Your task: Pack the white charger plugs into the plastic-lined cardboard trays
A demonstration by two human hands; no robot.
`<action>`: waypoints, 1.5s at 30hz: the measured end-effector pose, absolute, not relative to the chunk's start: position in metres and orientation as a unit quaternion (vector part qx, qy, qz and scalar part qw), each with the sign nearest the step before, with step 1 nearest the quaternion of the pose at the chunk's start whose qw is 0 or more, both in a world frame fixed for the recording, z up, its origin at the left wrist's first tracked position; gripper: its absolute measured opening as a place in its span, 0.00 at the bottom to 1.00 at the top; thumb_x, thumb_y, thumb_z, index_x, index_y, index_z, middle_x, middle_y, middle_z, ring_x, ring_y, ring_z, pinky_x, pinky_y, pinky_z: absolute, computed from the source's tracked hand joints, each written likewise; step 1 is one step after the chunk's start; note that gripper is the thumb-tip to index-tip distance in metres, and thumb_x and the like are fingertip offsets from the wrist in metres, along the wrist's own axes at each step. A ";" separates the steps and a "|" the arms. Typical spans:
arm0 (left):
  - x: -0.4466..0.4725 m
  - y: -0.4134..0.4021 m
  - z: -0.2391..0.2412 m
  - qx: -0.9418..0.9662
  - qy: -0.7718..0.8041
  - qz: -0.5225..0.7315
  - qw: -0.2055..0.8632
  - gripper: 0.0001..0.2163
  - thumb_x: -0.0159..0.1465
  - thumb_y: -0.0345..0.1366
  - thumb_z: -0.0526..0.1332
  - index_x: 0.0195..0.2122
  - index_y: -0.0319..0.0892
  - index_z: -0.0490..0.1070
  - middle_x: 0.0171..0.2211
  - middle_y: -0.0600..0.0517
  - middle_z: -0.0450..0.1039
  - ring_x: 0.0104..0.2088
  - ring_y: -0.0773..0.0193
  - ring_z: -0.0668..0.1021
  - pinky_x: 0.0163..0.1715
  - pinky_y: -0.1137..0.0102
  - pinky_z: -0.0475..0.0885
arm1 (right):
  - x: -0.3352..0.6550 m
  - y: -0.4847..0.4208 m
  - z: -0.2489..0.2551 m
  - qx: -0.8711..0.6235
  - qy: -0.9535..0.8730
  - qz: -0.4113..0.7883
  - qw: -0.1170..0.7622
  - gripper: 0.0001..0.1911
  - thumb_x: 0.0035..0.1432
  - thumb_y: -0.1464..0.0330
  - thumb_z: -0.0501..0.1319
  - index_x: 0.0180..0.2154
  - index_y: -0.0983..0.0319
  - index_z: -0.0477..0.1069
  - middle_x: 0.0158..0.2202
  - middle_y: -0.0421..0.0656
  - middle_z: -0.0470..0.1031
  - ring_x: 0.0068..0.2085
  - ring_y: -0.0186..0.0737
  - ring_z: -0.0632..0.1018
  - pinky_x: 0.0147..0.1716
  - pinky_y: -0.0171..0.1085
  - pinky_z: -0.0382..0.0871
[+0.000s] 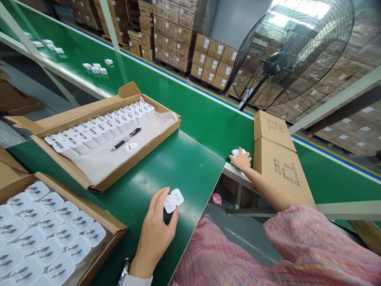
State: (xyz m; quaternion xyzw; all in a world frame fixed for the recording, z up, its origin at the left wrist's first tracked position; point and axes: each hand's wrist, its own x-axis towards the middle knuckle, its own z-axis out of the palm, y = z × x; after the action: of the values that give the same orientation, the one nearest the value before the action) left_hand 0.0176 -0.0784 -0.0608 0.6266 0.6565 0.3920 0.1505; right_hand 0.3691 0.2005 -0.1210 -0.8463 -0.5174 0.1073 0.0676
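My left hand (154, 230) rests on the green table (184, 163), its fingers pinched on two white plug adapters (173, 200) near the table's right edge. My right hand (241, 160) is stretched out to the green conveyor belt (208, 115) and is closed over white plug adapters (238, 151) lying on the belt's near edge, beside a shut cardboard box (279, 167).
An open flat carton (119, 178) holds a row of white adapters (101, 127), a black pen (126, 139) and one loose adapter. A second carton (101, 222) at lower left is full of adapters. More adapters (97, 67) lie further along the belt. A large fan (285, 55) stands behind it.
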 end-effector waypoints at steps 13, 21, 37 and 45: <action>0.019 -0.082 -0.064 0.634 0.656 0.385 0.138 0.21 0.68 0.36 0.57 0.62 0.45 0.59 0.58 0.43 0.66 0.57 0.56 0.73 0.51 0.63 0.75 | 0.376 0.241 -0.111 -0.875 -0.448 0.151 0.106 0.33 0.51 0.56 0.64 0.59 0.54 0.64 0.60 0.56 0.52 0.52 0.58 0.72 0.46 0.51 0.70; 0.017 -0.082 -0.069 0.647 0.649 0.378 0.133 0.22 0.67 0.36 0.59 0.62 0.47 0.59 0.59 0.46 0.67 0.58 0.57 0.72 0.55 0.62 0.73 | 0.360 0.250 -0.069 -0.818 -0.527 0.166 0.163 0.28 0.49 0.68 0.66 0.53 0.66 0.69 0.59 0.60 0.52 0.50 0.52 0.73 0.47 0.45 0.72; 0.013 -0.083 -0.062 0.656 0.627 0.400 0.132 0.23 0.66 0.38 0.61 0.61 0.43 0.60 0.56 0.43 0.69 0.56 0.55 0.73 0.53 0.61 0.74 | 0.299 0.163 -0.033 -0.736 -0.674 0.055 -0.039 0.30 0.65 0.53 0.52 0.64 0.60 0.60 0.60 0.59 0.61 0.58 0.62 0.70 0.53 0.56 0.66; -0.003 -0.073 -0.027 0.700 0.612 0.368 -0.019 0.24 0.63 0.17 0.51 0.58 0.40 0.65 0.55 0.45 0.72 0.55 0.57 0.71 0.56 0.60 0.71 | 0.393 0.152 -0.080 -0.789 -0.601 0.080 -0.098 0.23 0.61 0.68 0.56 0.57 0.68 0.64 0.42 0.62 0.76 0.45 0.58 0.79 0.41 0.47 0.70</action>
State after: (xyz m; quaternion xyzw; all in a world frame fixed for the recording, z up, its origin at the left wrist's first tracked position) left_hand -0.0027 -0.0734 -0.0268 0.6999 0.6116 0.3685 -0.0186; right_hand 0.3927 0.1519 -0.0803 -0.7894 -0.6008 0.0799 -0.0975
